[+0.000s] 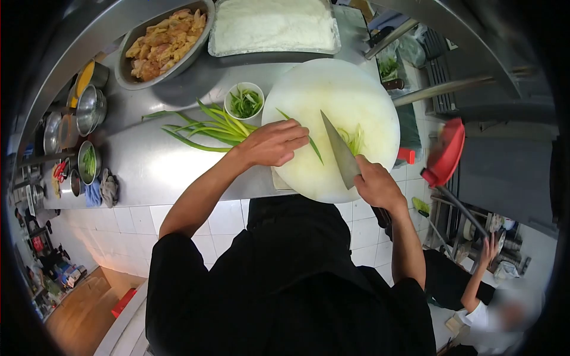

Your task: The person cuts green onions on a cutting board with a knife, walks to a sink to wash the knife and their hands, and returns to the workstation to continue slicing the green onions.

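Observation:
My right hand (377,185) is wrapped round a large knife (339,148), whose blade lies over the round white cutting board (362,86) and points up and left. Beside the blade is a small heap of sliced pale green onion (355,139). My left hand (278,142) is at the board's left edge, fingers curled beside a thin green strip (315,149); whether they grip it is unclear. Long green onions (208,127) lie on the steel counter, partly behind that hand. A small white bowl (259,89) of cut greens (245,103) stands just above them.
Behind the board are a metal bowl (123,72) of marinated meat and a tray (215,47) of white powder. Several metal bowls stand at the left. To the right, another person (475,291) holds a pole with a red head (446,153).

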Motion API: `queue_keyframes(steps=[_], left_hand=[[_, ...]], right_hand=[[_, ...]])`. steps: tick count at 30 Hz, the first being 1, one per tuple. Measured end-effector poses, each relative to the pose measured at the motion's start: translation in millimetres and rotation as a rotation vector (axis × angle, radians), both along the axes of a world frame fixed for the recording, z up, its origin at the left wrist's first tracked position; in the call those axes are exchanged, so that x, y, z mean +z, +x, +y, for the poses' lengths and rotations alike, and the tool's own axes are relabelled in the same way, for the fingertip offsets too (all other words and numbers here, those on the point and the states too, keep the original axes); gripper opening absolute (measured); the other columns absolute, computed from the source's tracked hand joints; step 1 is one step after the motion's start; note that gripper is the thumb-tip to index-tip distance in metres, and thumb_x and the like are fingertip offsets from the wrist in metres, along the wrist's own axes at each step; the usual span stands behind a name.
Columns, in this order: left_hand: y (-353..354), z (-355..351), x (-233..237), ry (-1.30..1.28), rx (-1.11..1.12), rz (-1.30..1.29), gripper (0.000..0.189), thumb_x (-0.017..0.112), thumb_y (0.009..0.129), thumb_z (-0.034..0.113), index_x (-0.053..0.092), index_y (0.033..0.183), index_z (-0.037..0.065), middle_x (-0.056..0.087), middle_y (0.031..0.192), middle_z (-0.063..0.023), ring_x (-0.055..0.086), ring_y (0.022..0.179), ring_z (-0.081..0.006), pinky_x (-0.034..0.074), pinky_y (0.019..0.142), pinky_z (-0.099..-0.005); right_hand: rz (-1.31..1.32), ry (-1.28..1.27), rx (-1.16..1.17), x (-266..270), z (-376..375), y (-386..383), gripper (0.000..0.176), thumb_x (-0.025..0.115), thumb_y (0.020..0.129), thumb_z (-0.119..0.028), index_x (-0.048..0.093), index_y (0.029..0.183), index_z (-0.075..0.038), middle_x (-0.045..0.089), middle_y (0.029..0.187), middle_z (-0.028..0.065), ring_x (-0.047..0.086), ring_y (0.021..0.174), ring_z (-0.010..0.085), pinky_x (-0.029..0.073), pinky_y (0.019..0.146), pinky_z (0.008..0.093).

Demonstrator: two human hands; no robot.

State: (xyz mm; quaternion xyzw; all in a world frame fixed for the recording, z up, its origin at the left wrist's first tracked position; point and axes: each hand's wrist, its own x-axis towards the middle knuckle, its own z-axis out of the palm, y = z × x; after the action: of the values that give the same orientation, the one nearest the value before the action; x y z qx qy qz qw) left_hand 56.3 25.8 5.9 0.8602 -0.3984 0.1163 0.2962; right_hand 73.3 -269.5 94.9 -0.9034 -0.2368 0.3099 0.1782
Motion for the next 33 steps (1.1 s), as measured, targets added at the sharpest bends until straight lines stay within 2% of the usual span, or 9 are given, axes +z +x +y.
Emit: queue_keyframes(steps=[7,13,16,19,22,25,28,31,33], left_hand=[[10,8,-9,0.042,-0.055,0.041,0.041,0.064,0.065,0.003,0.063,0.106,-0.002,0.059,0.113,-0.0113,0.057,0.103,-0.0290,0.051,0.089,-0.0360],[10,7,-7,0.026,-0.089,0.015,0.040,0.063,0.064,0.002,0.062,0.103,-0.003,0.058,0.110,-0.0113,0.056,0.103,-0.0290,0.051,0.088,-0.0360],[14,6,-9,0.009,-0.098,0.024,0.039,0.063,0.064,0.002,0.062,0.103,-0.003,0.057,0.108,-0.0113,0.056,0.103,-0.0286,0.051,0.087,-0.0357],[18,8,-9,0.024,-0.144,0.039,0.037,0.062,0.064,0.002,0.062,0.101,-0.003,0.056,0.103,-0.0113,0.056,0.102,-0.0282,0.051,0.086,-0.0354],[18,7,-10,0.014,-0.142,0.030,0.034,0.062,0.065,0.002,0.063,0.099,-0.003,0.055,0.100,-0.0111,0.056,0.101,-0.0280,0.052,0.085,-0.0353],[16,6,-11,-0.006,-0.137,0.016,0.033,0.062,0.065,0.002,0.063,0.098,-0.003,0.056,0.100,-0.0105,0.057,0.101,-0.0275,0.052,0.085,-0.0354],[18,8,-11,0.001,-0.151,0.021,0.035,0.062,0.065,0.002,0.064,0.100,-0.003,0.056,0.100,-0.0101,0.057,0.101,-0.0268,0.052,0.085,-0.0352],[17,5,-13,0.012,-0.138,0.017,0.036,0.061,0.066,0.003,0.064,0.101,-0.003,0.057,0.100,-0.0100,0.057,0.102,-0.0263,0.052,0.087,-0.0348],[17,8,-10,0.040,-0.137,0.060,0.036,0.060,0.066,0.003,0.064,0.101,-0.003,0.058,0.102,-0.0101,0.057,0.104,-0.0265,0.052,0.088,-0.0349]], right_hand=[[0.060,-0.078,-0.003,10,7,3,0.024,0.050,0.085,-0.012,0.046,0.102,0.005,0.062,0.088,0.0326,0.058,0.089,0.0503,0.042,0.083,0.0590],[-0.032,-0.220,-0.076,25,42,-6,0.024,0.051,0.084,-0.011,0.050,0.102,0.005,0.064,0.090,0.0327,0.063,0.087,0.0502,0.047,0.081,0.0572],[-0.061,-0.168,0.013,27,72,-14,0.021,0.051,0.082,-0.006,0.050,0.099,0.006,0.063,0.082,0.0327,0.061,0.081,0.0521,0.048,0.077,0.0582],[-0.073,-0.216,0.130,45,83,-22,0.016,0.053,0.079,-0.002,0.055,0.089,0.010,0.065,0.077,0.0314,0.067,0.075,0.0471,0.055,0.069,0.0516],[-0.071,-0.237,0.129,49,87,-19,0.017,0.053,0.079,-0.002,0.056,0.090,0.010,0.066,0.078,0.0311,0.068,0.077,0.0468,0.055,0.070,0.0525],[-0.123,-0.144,0.039,20,98,-7,0.017,0.052,0.079,-0.003,0.056,0.090,0.011,0.066,0.079,0.0313,0.067,0.079,0.0474,0.054,0.073,0.0528],[-0.045,-0.243,0.074,37,95,-14,0.019,0.049,0.081,-0.004,0.056,0.091,0.011,0.066,0.081,0.0322,0.066,0.080,0.0487,0.053,0.075,0.0538],[-0.094,-0.132,0.073,15,96,-4,0.020,0.048,0.082,-0.005,0.056,0.092,0.011,0.065,0.085,0.0333,0.066,0.081,0.0492,0.052,0.076,0.0548],[-0.056,-0.167,0.077,29,95,-4,0.021,0.048,0.082,-0.006,0.056,0.092,0.010,0.065,0.086,0.0335,0.066,0.082,0.0493,0.052,0.077,0.0553]])
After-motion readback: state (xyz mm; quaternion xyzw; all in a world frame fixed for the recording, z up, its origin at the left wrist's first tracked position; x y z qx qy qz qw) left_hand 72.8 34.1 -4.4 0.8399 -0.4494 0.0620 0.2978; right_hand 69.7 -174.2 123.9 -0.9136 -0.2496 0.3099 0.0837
